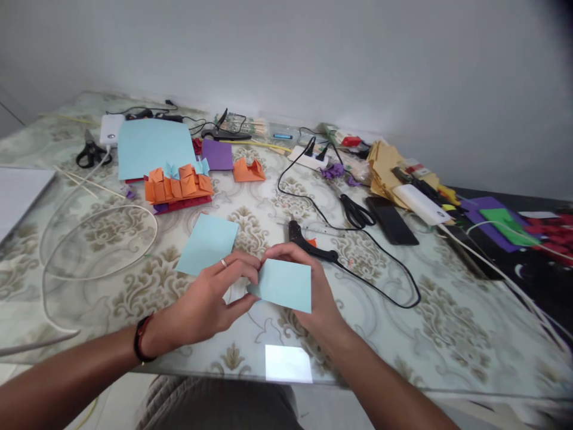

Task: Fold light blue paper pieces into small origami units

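Between my two hands, above the table's front part, is a light blue piece of paper (pixel 286 282). My left hand (pixel 224 292), with a ring and a dark wrist band, pinches its left edge. My right hand (pixel 316 286) grips it from behind and along the top; some of its fingers are hidden by the sheet. A second light blue paper (pixel 210 242) lies flat just beyond my left hand. Past my right hand rests a black glue gun (pixel 308 242) with its cord. Folded orange paper pieces (pixel 179 184) stand in a row farther back.
Black scissors (pixel 356 212) and a dark phone (pixel 391 221) lie right of the glue gun. A large blue sheet (pixel 154 143), a purple square (pixel 217 155) and an orange folded piece (pixel 249 170) are at the back. A white cable (pixel 98 275) loops at left.
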The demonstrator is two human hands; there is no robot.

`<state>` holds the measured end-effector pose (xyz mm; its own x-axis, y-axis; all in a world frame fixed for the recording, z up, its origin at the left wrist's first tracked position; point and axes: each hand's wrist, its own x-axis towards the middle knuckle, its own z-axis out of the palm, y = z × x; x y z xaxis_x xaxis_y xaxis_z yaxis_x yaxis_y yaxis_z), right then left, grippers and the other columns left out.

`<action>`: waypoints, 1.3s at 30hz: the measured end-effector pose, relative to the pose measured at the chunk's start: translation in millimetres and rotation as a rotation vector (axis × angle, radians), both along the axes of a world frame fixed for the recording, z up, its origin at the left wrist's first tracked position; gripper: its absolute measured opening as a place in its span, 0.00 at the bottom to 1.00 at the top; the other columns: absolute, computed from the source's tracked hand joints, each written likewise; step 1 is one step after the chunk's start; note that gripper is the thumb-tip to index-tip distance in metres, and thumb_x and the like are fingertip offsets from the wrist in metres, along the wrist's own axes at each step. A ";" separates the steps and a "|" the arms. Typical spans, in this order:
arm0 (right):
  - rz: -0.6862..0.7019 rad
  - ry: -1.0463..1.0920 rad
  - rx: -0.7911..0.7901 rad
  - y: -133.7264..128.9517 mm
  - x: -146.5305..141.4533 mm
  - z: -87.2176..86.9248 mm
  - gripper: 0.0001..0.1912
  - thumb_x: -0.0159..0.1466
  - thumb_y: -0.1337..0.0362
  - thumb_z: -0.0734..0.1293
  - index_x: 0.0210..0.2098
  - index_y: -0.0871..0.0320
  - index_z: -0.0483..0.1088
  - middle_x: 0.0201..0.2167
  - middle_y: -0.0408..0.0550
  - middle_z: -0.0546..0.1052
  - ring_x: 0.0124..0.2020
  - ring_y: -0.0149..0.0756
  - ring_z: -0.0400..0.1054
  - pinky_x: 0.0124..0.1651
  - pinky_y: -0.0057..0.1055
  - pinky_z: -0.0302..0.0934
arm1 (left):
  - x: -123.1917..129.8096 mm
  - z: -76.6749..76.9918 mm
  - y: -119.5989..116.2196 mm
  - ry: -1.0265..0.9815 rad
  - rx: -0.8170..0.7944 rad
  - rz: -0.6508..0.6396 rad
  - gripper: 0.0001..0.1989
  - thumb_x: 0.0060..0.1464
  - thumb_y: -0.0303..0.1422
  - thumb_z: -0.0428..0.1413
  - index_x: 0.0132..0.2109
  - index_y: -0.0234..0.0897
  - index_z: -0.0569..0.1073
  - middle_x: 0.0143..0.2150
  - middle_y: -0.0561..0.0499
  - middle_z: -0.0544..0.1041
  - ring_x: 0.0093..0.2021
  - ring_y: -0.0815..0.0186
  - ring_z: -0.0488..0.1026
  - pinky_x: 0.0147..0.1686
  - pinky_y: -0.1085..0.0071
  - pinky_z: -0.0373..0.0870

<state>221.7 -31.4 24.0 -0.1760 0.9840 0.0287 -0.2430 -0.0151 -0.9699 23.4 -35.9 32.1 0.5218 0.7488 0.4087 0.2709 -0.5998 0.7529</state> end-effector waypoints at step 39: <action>-0.060 -0.279 0.014 10.0 -7.1 -8.3 0.13 0.58 0.55 0.77 0.35 0.56 0.75 0.32 0.45 0.79 0.36 0.38 0.72 0.42 0.32 0.67 | -1.2 8.0 -2.9 0.153 -0.066 0.092 0.18 0.66 0.26 0.51 0.61 0.39 0.66 0.55 0.43 0.76 0.58 0.57 0.73 0.58 0.56 0.73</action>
